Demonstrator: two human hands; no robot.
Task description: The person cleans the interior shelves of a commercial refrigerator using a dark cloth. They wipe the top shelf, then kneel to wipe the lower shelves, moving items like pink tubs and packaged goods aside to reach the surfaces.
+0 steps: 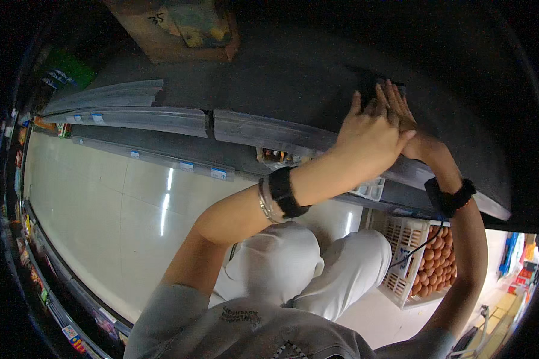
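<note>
My left hand (369, 130) lies over the dark grey shelf (269, 85), its fingers stretched out and somewhat apart. Beside it and partly behind it is my right hand (415, 134), with its fingers pointing the same way; the two hands touch or overlap. A small dark thing (370, 85), perhaps a cloth, shows at the fingertips, but shadow and blur hide its form. How firmly either hand bears on it cannot be seen. Each wrist wears a black band, and my left one also has bracelets.
A clear plastic edge strip (269, 130) runs along the shelf front. On the shelf stands a cardboard box (193, 49). A white plastic crate (399, 264) of brown eggs (433, 264) stands on the floor at right. Below the shelf lies a clear plastic tray (372, 188). Stocked shelves line the left edge.
</note>
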